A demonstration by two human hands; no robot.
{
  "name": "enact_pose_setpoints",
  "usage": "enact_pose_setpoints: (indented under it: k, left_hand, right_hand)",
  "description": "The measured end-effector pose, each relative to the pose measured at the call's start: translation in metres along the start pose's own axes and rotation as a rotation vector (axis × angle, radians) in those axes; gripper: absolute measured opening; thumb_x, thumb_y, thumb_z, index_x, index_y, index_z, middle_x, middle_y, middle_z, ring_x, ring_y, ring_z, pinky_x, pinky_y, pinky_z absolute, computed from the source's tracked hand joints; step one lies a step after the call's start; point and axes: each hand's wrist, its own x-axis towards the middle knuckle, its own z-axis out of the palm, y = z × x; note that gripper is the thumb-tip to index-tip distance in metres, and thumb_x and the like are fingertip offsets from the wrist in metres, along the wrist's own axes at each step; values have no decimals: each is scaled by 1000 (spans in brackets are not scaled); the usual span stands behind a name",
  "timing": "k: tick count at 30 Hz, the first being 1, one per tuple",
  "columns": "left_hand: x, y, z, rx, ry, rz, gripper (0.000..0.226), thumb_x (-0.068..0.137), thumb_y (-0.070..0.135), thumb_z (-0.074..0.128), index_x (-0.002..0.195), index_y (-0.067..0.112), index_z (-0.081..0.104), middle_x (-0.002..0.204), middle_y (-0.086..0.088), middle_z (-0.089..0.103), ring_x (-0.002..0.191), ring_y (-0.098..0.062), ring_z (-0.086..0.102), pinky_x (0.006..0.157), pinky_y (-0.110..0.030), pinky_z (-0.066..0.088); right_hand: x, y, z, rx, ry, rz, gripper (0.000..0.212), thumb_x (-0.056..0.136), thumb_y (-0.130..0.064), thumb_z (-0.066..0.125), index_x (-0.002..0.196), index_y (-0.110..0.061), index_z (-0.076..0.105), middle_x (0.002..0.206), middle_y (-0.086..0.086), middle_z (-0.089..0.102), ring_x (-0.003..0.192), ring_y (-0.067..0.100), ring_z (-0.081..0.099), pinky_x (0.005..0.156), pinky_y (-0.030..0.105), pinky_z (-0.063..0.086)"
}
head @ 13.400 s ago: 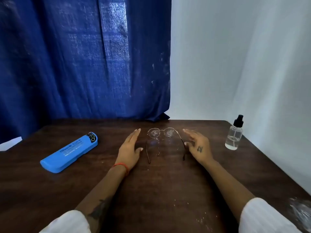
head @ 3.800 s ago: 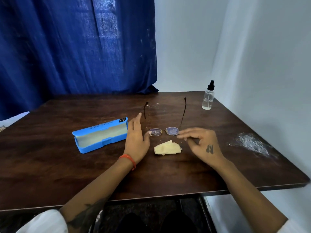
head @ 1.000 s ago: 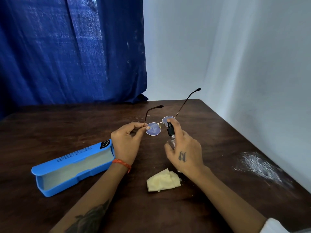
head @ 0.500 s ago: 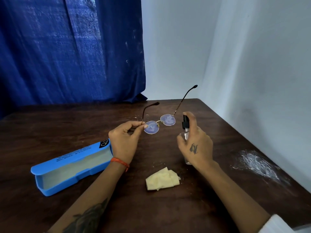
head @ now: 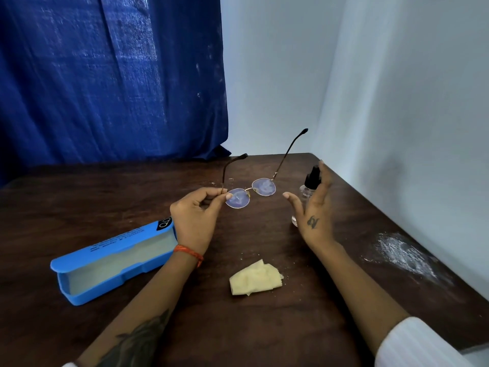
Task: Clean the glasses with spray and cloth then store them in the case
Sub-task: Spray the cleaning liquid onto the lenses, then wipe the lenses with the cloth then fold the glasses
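Observation:
The thin-framed round glasses (head: 263,187) hang above the dark wooden table (head: 264,327), temples open and pointing away from me. My left hand (head: 194,221) pinches them at the left hinge. Both lenses look smeared. The small clear spray bottle (head: 308,188) with a black nozzle stands upright just behind my right hand (head: 315,218). That hand's fingers are spread and straight, its palm beside the bottle and not closed around it. A folded yellow cloth (head: 255,278) lies on the table between my forearms. The blue glasses case (head: 111,263) lies open to the left.
A white powdery smear (head: 404,254) marks the table near its right edge. A blue curtain (head: 111,75) hangs behind the table and a white wall (head: 397,102) runs close along the right side. Small crumbs dot the wood around the cloth.
My right hand moved the spray bottle to the right, away from the lenses, and opened its fingers off it. My left hand still holds the glasses in nearly the same place.

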Motion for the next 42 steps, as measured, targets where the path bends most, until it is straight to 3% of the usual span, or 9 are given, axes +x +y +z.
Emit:
enact_pose_setpoints:
  k: [4, 8, 12, 17, 21, 25, 32, 38, 42]
  left_hand:
    - [-1, 1, 0, 1, -5, -28, 11, 71, 10, 75, 81, 11, 72, 74, 8, 68, 70, 4, 64, 68, -7, 48]
    - [-2, 3, -2, 0, -8, -59, 12, 71, 9, 75, 81, 15, 72, 73, 9, 67, 69, 6, 63, 68, -6, 47]
    - [-2, 3, -3, -5, -11, -90, 14, 71, 9, 75, 82, 17, 71, 72, 13, 65, 69, 7, 63, 67, -5, 47]
    - [-1, 3, -3, 0, -13, -130, 14, 71, 10, 75, 80, 19, 70, 70, 15, 64, 66, 9, 61, 65, -5, 46]
    - [1, 2, -3, 0, 0, -164, 10, 71, 11, 76, 79, 14, 72, 69, 13, 65, 63, 8, 61, 64, -5, 46]
    - [2, 0, -1, -3, -2, -199, 10, 70, 11, 77, 77, 16, 72, 68, 15, 65, 62, 6, 60, 63, -6, 47]
    - [0, 1, -1, 12, -26, -208, 10, 70, 12, 77, 79, 13, 73, 68, 13, 66, 62, 4, 62, 63, -6, 47]
    - [-2, 3, -1, 29, -47, -186, 12, 71, 11, 76, 82, 12, 73, 69, 10, 66, 65, 6, 61, 64, -5, 48]
    - [-2, 2, -2, 52, -58, -172, 13, 71, 11, 75, 84, 12, 72, 74, 8, 67, 69, 6, 62, 68, -5, 47]
  right_hand:
    - [-3, 5, -1, -33, -43, -1, 85, 81, -22, 69, 144, -18, 13, 143, 15, 35, 94, 10, 56, 80, 24, 46]
    - [-3, -1, -2, -101, 36, 5, 89, 81, -34, 69, 144, -26, 8, 143, 14, 34, 117, 23, 49, 90, 48, 48]
    - [-12, -30, -10, -258, 207, -423, 62, 81, -25, 67, 132, -7, 38, 129, 18, 50, 119, 29, 45, 101, 39, 38]
    - [-29, -56, -5, 160, -571, -332, 32, 78, -36, 68, 105, -18, 70, 100, -6, 70, 95, 5, 60, 84, 29, 47]
    - [-26, -62, -12, 263, -1160, -125, 40, 71, -22, 79, 109, -17, 69, 112, -9, 66, 104, -7, 53, 91, 14, 38]
    - [-27, -54, -13, 117, -1361, -180, 42, 68, -20, 80, 109, -25, 69, 122, -15, 60, 110, 0, 43, 99, 20, 33]
    - [-22, -49, -12, 263, -1114, 89, 21, 73, -7, 75, 90, -20, 76, 91, -2, 74, 77, 19, 68, 64, 25, 51]
    - [-11, -55, 3, 259, -176, 96, 20, 78, -5, 70, 95, -15, 72, 86, -4, 72, 75, 8, 66, 67, 21, 51]
    - [-13, -68, 30, 52, -111, -111, 23, 78, -12, 65, 100, -9, 72, 99, 7, 71, 88, 15, 64, 79, 24, 51]
